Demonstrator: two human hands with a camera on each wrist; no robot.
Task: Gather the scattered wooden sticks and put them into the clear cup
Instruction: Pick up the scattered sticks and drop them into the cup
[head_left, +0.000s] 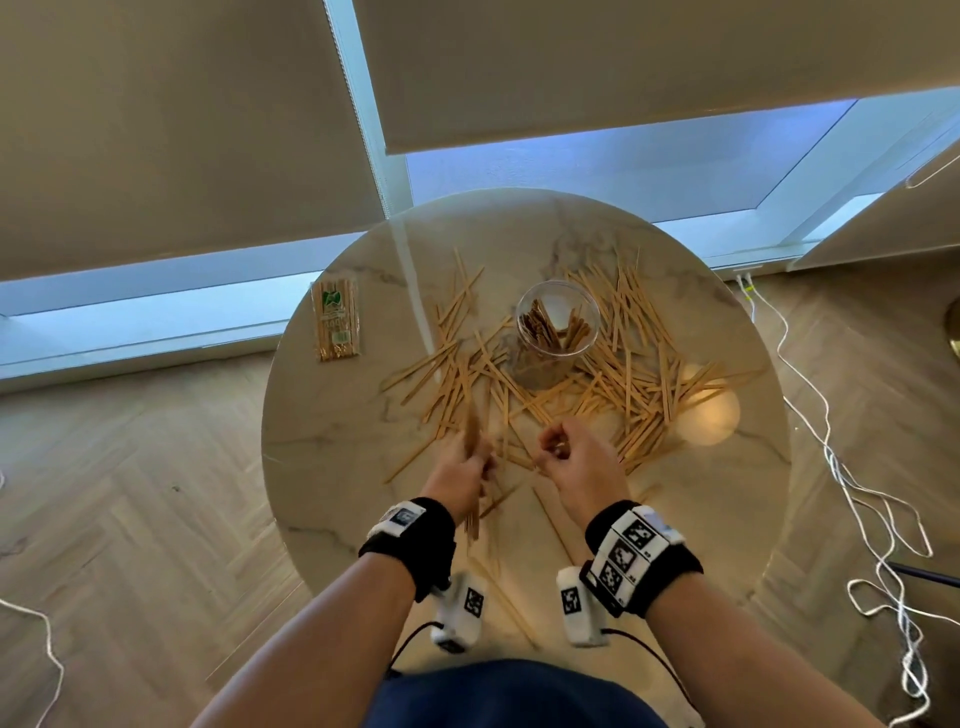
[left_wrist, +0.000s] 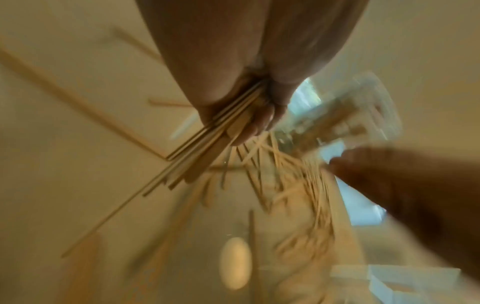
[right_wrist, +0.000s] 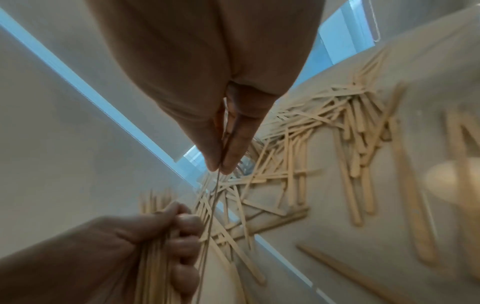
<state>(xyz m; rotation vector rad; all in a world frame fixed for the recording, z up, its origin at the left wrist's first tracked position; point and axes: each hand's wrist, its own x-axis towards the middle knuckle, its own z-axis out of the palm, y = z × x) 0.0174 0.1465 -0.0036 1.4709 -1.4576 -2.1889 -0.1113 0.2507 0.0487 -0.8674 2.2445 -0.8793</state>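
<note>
Many wooden sticks (head_left: 613, 364) lie scattered over the round marble table (head_left: 332, 426), ringing a clear cup (head_left: 557, 325) that stands upright near the middle with several sticks inside. My left hand (head_left: 467, 467) grips a bundle of sticks (left_wrist: 207, 142) near the table's front, seen also as the bundle of sticks (right_wrist: 153, 257) in the right wrist view. Just to its right, my right hand (head_left: 563, 452) pinches one thin stick (right_wrist: 213, 205) between thumb and fingers (right_wrist: 233, 144), its lower end beside the left hand (right_wrist: 161, 236).
A sealed packet of sticks (head_left: 336, 319) lies at the table's left edge. A few long skewers (head_left: 556, 530) lie between my wrists near the front edge. White cables (head_left: 852, 478) trail on the wooden floor to the right.
</note>
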